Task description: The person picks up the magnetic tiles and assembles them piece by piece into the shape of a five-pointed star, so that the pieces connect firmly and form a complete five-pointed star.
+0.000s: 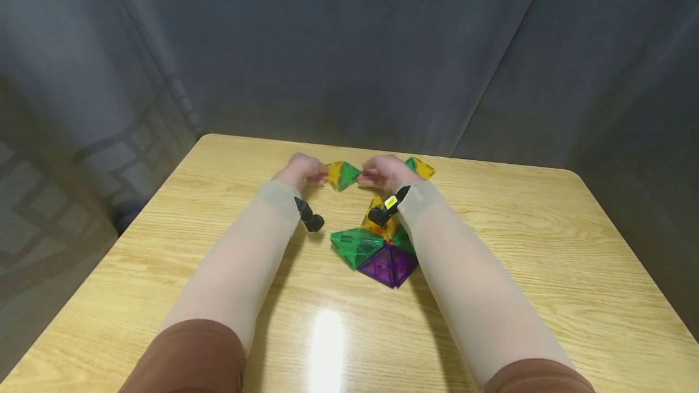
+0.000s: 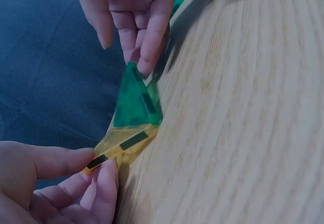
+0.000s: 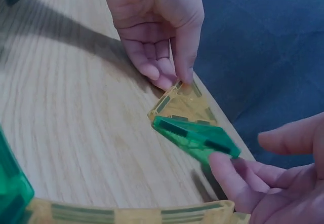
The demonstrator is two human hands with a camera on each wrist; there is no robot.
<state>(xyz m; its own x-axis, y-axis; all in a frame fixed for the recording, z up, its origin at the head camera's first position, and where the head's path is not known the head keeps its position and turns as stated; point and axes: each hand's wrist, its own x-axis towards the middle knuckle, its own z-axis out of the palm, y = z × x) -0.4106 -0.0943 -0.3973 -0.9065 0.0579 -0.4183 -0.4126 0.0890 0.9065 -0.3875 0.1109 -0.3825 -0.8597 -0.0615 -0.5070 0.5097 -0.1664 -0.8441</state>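
Near the far edge of the table, a translucent yellow triangular magnetic tile (image 2: 123, 137) and a green triangular magnetic tile (image 2: 132, 100) meet along one edge, tilted toward each other. My left hand (image 1: 302, 170) pinches the yellow tile's outer corner between thumb and fingers. At the opposite end is my right hand (image 1: 386, 170), its fingertips against the green tile's tip. The right thumb (image 3: 288, 139) stands apart from the tile, and the right fingers are only loosely bent.
Nearer my body lies a joined group of tiles: yellow (image 1: 371, 210), green (image 1: 356, 245) and purple (image 1: 386, 265), partly behind my right wrist. Another green and yellow pair (image 1: 423, 168) sits just beyond the right hand. A grey curtain (image 1: 338, 65) hangs behind the wooden table (image 1: 519, 217).
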